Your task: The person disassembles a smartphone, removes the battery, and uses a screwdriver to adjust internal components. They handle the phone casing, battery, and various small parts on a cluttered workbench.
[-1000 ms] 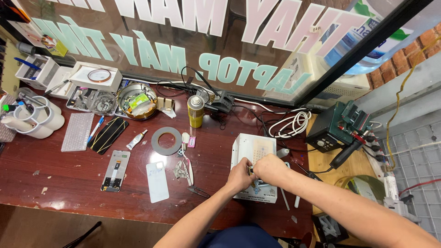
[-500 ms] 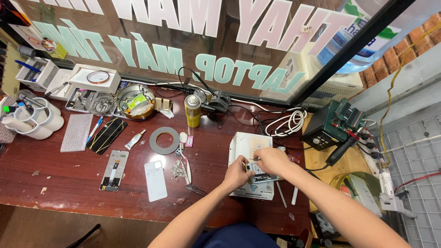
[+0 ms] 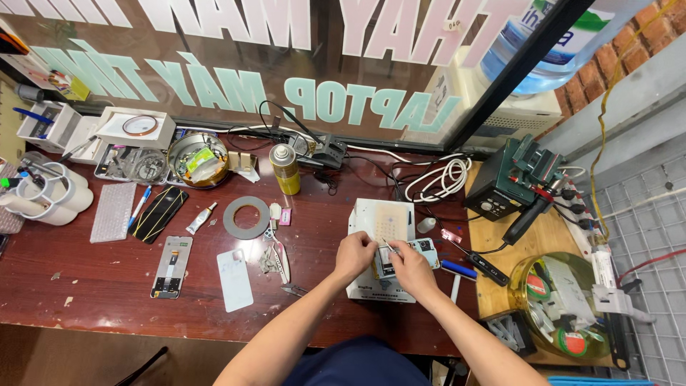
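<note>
An opened phone (image 3: 423, 251) with its insides showing lies on a white work pad (image 3: 383, 215) at the middle of the dark red bench (image 3: 107, 314). My left hand (image 3: 355, 256) is closed on the phone's left part and holds it down. My right hand (image 3: 411, 269) sits just right of it, fingers pinched on a thin metal tool (image 3: 389, 246) whose tip points up-left over the phone. The two hands almost touch. Most of the phone's lower half is hidden under them.
Left of the pad lie a white back cover (image 3: 234, 279), a phone frame (image 3: 171, 266), a grey tape ring (image 3: 246, 217), a dark phone (image 3: 158, 213) and a yellow spray can (image 3: 286, 169). A green rework station (image 3: 511, 182) and a glass bowl (image 3: 564, 304) stand right.
Both hands stay over the phone on the pad and have shifted only slightly, drawing a bit closer together. The view has drifted a little.
</note>
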